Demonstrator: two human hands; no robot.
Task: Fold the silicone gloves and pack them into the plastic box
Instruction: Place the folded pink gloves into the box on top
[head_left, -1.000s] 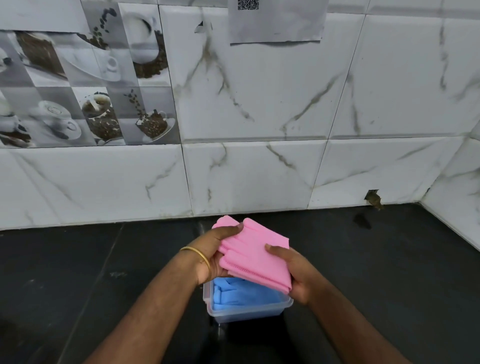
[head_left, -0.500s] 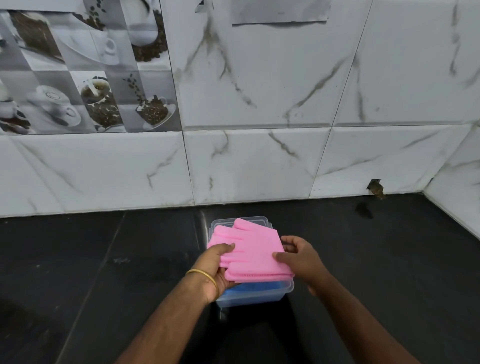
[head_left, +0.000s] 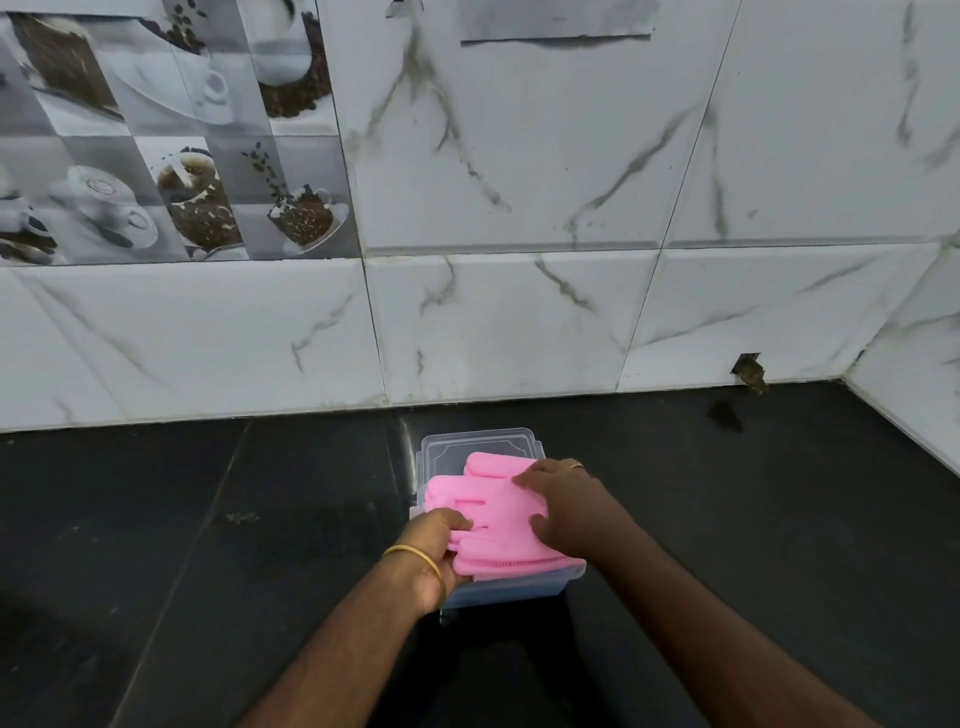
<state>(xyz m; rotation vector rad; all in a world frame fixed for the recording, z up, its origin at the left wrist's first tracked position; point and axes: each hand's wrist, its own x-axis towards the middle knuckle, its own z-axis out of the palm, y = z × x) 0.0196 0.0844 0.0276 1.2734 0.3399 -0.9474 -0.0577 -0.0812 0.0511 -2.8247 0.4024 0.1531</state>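
Note:
Folded pink silicone gloves lie on top of a clear plastic box on the black counter. Blue shows through the box's front wall, from blue gloves inside. My left hand, with a gold bangle at the wrist, grips the gloves' near left edge. My right hand lies flat on their right side, fingers pressing down. The box's clear lid rests behind the box, partly under the gloves' fingertips.
The black counter stretches left and right of the box. A marble-look tiled wall rises just behind it, and a side wall closes the right corner. A small hole marks the wall base at right.
The pink gloves have come down from a tilted hold above the box onto its top. My right hand has shifted from the gloves' edge to pressing on top.

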